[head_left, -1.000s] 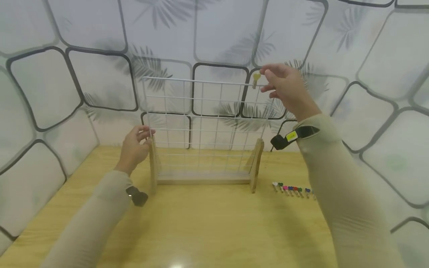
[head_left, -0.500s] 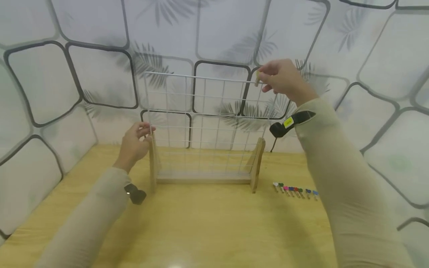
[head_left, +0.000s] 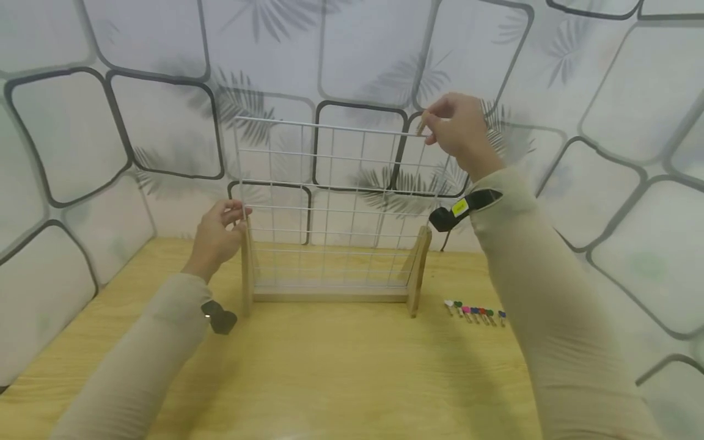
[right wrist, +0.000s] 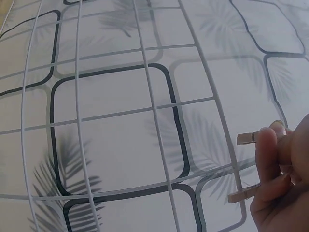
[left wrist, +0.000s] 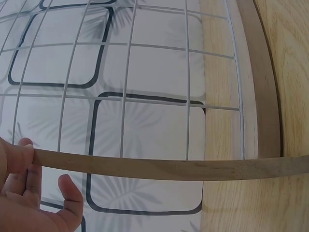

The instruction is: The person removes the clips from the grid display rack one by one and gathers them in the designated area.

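A white wire grid rack (head_left: pixel 324 156) stands upright on wooden feet on the table. My left hand (head_left: pixel 217 235) grips its left side, thumb and fingers around the top of the wooden upright (left wrist: pixel 140 167). At the rack's top right corner, my right hand (head_left: pixel 456 125) pinches a small wooden clothespin (head_left: pixel 420 127). In the right wrist view, one wooden clothespin tip (right wrist: pixel 245 138) sticks out beside the top wire. A second wooden tip (right wrist: pixel 236 197) crosses that wire. The fingers hide the rest, so I cannot tell whether both belong to one clothespin.
Several small clothespins with coloured heart tops (head_left: pixel 475 311) lie in a row on the wooden table (head_left: pixel 330 373), right of the rack. My right sleeve (head_left: pixel 550 293) covers the row's end. A patterned wall covering (head_left: pixel 363 55) hangs close behind the rack.
My right fingers have closed from a loose hold to a pinch on the yellow heart clothespin, covering its heart. Its tip now sits at the rack's top wire. The left hand keeps its grip.
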`<act>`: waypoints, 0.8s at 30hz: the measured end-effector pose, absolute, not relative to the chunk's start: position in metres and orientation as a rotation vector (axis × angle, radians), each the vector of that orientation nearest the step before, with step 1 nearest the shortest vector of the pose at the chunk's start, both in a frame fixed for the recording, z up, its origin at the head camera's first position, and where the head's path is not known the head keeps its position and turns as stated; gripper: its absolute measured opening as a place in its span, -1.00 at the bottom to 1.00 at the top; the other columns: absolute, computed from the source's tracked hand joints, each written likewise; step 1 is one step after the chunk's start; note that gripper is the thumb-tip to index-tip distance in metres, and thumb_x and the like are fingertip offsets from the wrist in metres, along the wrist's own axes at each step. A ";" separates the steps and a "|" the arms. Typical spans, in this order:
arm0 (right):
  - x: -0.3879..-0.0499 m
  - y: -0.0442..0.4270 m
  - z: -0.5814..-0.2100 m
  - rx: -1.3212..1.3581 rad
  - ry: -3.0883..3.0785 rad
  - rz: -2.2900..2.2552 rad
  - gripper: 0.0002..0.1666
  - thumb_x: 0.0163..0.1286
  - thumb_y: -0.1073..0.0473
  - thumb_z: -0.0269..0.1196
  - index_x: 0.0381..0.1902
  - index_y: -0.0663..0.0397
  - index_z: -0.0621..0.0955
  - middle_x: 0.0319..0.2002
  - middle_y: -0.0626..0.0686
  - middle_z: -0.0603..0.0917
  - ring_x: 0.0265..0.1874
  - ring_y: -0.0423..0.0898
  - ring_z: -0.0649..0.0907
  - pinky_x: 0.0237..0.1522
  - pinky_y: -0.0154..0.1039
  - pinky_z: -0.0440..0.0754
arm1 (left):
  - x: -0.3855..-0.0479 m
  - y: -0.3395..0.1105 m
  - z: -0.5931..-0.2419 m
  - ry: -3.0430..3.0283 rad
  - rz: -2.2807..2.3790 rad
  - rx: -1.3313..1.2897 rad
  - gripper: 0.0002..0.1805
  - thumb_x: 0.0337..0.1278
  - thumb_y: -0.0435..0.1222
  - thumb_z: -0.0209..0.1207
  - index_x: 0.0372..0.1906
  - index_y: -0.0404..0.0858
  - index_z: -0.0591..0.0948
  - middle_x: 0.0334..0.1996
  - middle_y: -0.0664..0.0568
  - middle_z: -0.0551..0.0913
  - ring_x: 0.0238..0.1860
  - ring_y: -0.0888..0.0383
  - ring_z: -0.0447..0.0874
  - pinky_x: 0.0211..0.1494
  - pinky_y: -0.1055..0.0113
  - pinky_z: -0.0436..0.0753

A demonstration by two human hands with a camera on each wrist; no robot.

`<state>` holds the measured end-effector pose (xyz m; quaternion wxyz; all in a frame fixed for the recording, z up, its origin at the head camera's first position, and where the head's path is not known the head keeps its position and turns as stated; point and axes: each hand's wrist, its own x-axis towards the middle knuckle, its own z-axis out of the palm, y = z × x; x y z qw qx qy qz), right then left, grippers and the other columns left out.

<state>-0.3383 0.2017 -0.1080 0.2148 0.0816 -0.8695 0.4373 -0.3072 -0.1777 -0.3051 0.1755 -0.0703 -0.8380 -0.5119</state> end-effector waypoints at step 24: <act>-0.300 0.345 -0.226 0.174 -2.525 1.317 -0.43 0.51 0.04 0.08 0.21 0.43 0.36 -0.26 -0.22 0.63 -0.46 -0.31 0.61 -0.49 -0.39 0.60 | -0.304 -0.176 -0.305 -2.366 -1.444 -0.208 -0.57 0.27 -0.46 -0.02 0.24 -0.39 0.37 0.23 -0.22 0.49 0.42 -0.19 0.13 0.40 -0.18 0.14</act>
